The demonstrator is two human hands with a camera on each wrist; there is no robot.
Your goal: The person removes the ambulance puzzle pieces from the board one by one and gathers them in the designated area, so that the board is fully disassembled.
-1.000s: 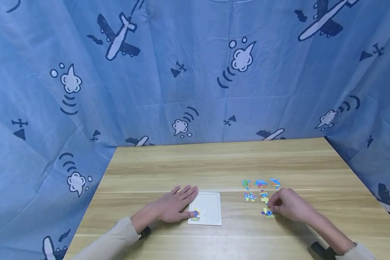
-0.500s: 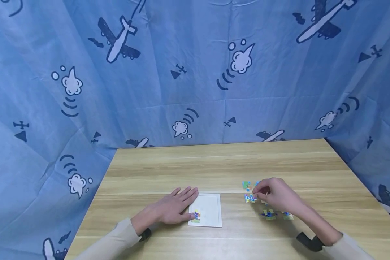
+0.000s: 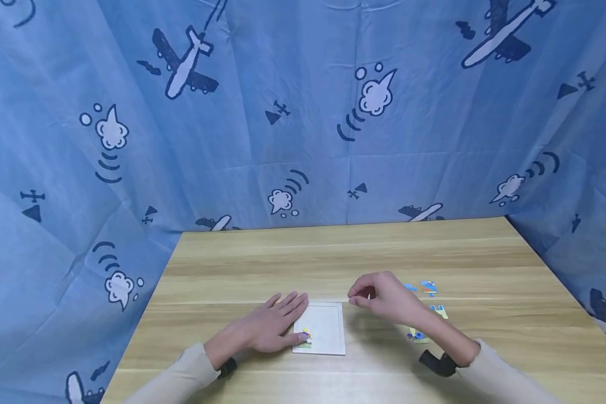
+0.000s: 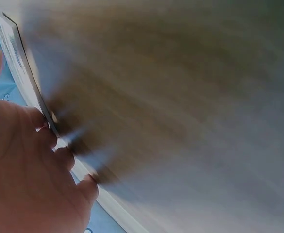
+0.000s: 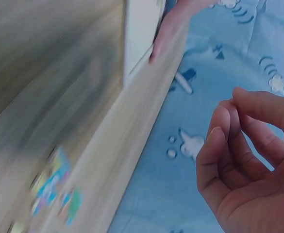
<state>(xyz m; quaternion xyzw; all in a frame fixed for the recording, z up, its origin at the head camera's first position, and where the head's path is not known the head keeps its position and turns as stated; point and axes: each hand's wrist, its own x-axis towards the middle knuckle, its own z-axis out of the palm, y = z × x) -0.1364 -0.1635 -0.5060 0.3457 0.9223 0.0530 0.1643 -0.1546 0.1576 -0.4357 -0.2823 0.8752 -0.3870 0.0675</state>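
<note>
In the head view my left hand [image 3: 272, 325] lies flat at the left side of a white puzzle tray [image 3: 328, 331], fingers straight. Its thumb presses on a small colourful puzzle piece [image 3: 306, 343] in the tray's near-left corner. My right hand [image 3: 389, 297] hangs in the air just right of the tray's far corner, fingers curled and fingertips drawn together. In the right wrist view, nothing shows between the fingertips [image 5: 215, 131] of this hand. In the left wrist view the left hand's fingers [image 4: 64, 158] rest along the tray's edge.
Loose puzzle pieces lie on the wooden table [image 3: 262, 255] to the right, including a blue one [image 3: 428, 287] at the back and a yellow-and-blue one [image 3: 419, 336] nearer. My right arm hides several others. A blue curtain [image 3: 313, 140] with airplane prints hangs behind the table.
My right hand has moved left, from over the loose pieces to beside the tray, uncovering some pieces and covering others. The left hand stays in place on the tray.
</note>
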